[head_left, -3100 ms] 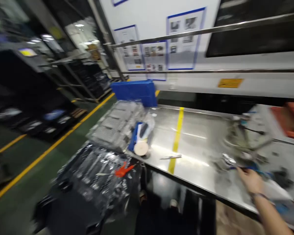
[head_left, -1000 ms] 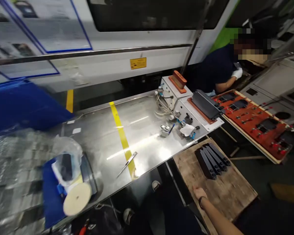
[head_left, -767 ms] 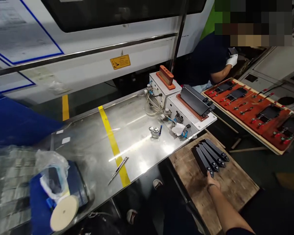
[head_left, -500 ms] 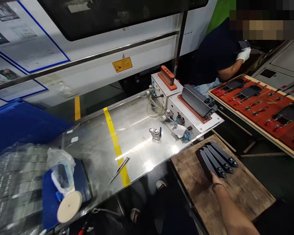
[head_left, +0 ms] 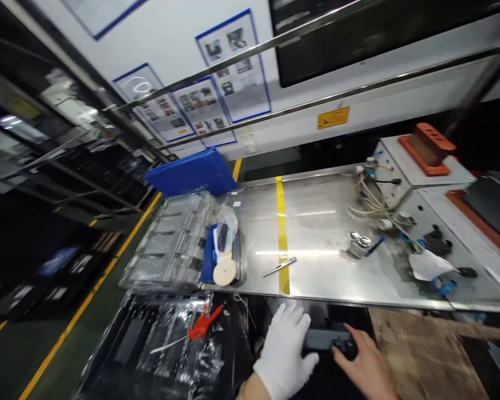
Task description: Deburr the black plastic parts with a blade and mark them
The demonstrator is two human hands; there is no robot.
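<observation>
Left hand (head_left: 282,353): white-gloved, fingers spread upward, touching the left end of the black bar (head_left: 323,340); whether it grips cannot be told.
Right hand (head_left: 364,369): bare, fingers curled over the bar's right end, holding it.
Bar position: between both hands, just below the front edge of the steel bench (head_left: 316,233).
Nearby: wooden board (head_left: 420,355) to the right; utility knife (head_left: 280,266) on the bench.

1. Yellow warning label (head_left: 333,118) on the white machine panel (head_left: 404,94): nothing legible (the print is too small and blurred).
2. Blue-framed posters (head_left: 232,66) left of that label: captions unreadable, only photos show.

No other text, brand or number can be read.
</observation>
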